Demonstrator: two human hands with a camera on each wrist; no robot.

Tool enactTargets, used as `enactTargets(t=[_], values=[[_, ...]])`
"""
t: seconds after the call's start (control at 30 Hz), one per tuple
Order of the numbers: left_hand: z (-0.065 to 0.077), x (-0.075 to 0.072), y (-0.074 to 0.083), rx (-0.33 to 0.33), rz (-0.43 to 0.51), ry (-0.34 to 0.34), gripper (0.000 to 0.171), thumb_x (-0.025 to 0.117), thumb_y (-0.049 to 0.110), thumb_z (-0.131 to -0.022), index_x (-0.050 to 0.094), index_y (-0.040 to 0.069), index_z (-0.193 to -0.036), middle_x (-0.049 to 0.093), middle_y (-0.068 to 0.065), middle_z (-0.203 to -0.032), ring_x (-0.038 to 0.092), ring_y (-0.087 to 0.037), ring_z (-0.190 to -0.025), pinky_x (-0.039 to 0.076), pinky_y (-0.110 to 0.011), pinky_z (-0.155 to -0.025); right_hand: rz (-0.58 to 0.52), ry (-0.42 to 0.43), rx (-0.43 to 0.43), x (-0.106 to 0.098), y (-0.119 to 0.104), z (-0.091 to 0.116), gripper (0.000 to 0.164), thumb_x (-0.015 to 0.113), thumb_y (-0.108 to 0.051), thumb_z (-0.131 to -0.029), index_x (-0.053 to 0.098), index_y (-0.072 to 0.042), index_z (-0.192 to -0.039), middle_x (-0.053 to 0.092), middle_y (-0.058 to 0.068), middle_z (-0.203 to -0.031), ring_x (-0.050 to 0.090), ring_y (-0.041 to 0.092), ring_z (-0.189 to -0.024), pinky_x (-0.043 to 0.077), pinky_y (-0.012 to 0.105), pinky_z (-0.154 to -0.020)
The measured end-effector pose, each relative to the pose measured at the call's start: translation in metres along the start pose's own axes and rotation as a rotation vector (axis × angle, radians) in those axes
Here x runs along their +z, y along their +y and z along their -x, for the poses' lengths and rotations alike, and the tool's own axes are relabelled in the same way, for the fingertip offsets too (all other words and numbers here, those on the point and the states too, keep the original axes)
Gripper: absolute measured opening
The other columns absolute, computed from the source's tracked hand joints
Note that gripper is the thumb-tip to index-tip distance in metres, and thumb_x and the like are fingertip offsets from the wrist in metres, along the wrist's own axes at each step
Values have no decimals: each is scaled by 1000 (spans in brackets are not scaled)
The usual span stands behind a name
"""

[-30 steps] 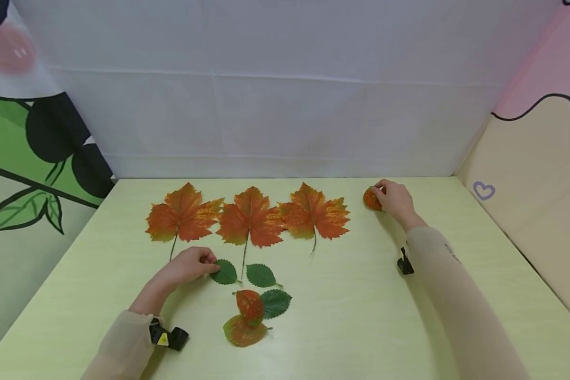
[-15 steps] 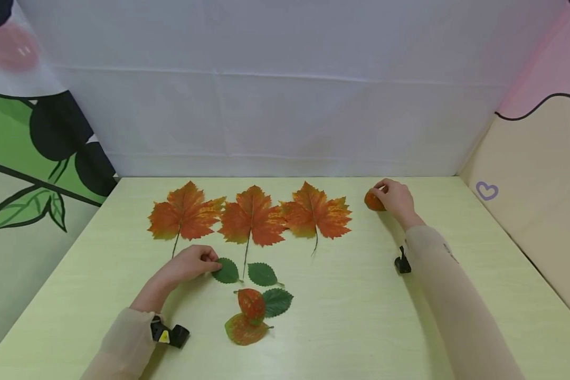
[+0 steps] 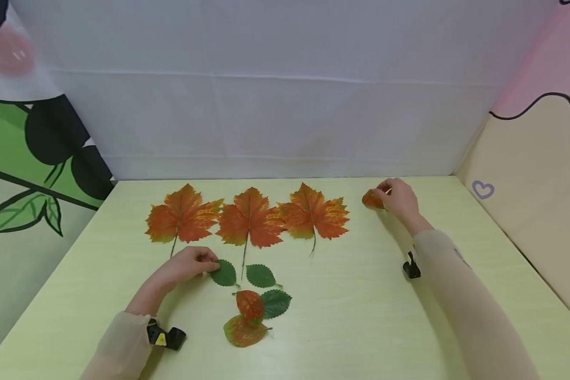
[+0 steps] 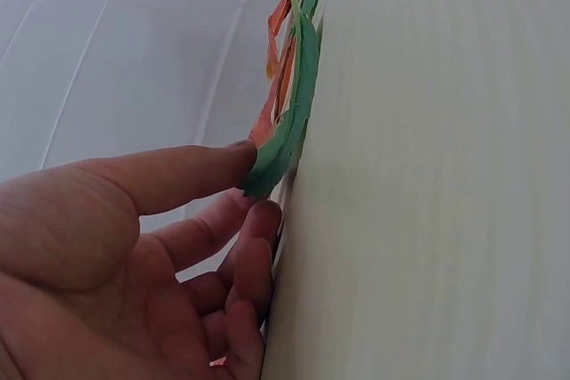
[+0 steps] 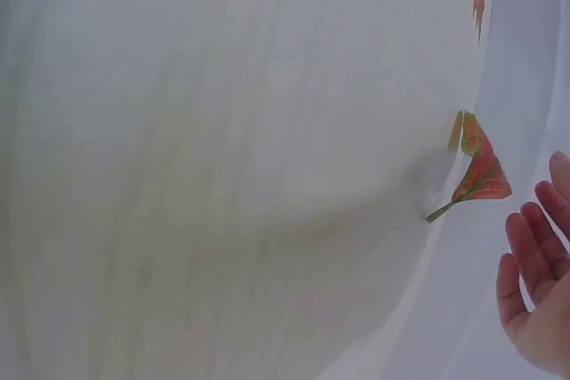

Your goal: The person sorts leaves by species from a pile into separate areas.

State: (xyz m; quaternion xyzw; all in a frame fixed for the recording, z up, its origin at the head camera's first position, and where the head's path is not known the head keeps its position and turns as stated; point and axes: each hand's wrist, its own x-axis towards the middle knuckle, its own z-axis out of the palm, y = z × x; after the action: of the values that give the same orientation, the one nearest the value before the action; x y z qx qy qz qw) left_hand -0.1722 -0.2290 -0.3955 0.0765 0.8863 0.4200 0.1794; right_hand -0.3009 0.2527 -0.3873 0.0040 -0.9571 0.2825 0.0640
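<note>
Tabletop (image 3: 342, 316), near side of middle maple (image 3: 249, 214): brown leaf (image 3: 242, 334), red leaf (image 3: 248, 301) overlapping it. Closer to middle maple, by its stem: left hand (image 3: 188, 264), fingers pinching green leaf (image 3: 224, 273). Well right of middle maple: orange leaf (image 3: 370, 199), right hand (image 3: 401, 199) beside it, fingers loosely curled, gap showing in right wrist view. Step seems leaf arranging; next move likely calls for backing right hand away without dragging orange leaf. No container in view.

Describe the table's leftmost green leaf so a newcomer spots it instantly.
On the pale table, three orange maple leaves form a row. Nearer the viewer are three green leaves; the leftmost one alone is pinched by the left hand.
</note>
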Motion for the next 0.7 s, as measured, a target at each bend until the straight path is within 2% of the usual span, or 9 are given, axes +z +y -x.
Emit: enactTargets(t=[0.13,0.37,0.53,0.7], values=[[1,0,1,-7,-1,3,20,61,17,-86,60,-1,-93,54,-2,-75,47,-15,-68,41,-28,-61,3,3,-39,-2,-3,7,28,54,-29,-90,59,-4,-102,51,14,-104,51,29,-89,42,40,-72],[1,1,0,-14,-8,6,19,61,16,-86,60,-1,-93,55,-2,-74,46,-15,-68,41,-28,-61,7,-29,-156,-6,-17,23,26,57,-26,-89,61,-3,-102,54,13,-100,52,27,-86,43,38,-71],[1,1,-2,-17,-11,1,20,61,18,-86,60,-1,-94,56,-2,-76,47,-15,-68,41,-28,-61,27,-65,-244,-1,-27,34,21,59,-26,-88,64,-8,-99,58,8,-93,52,22,-82,43,36,-71],[0,0,-3,-9,-14,-4,22,61,19,-86,61,-1,-95,58,-2,-78,47,-15,-68,41,-28,-61,54,-84,-321,5,-40,46,19,62,-23,-87,64,-7,-97,60,5,-88,54,19,-78,44,34,-67]])
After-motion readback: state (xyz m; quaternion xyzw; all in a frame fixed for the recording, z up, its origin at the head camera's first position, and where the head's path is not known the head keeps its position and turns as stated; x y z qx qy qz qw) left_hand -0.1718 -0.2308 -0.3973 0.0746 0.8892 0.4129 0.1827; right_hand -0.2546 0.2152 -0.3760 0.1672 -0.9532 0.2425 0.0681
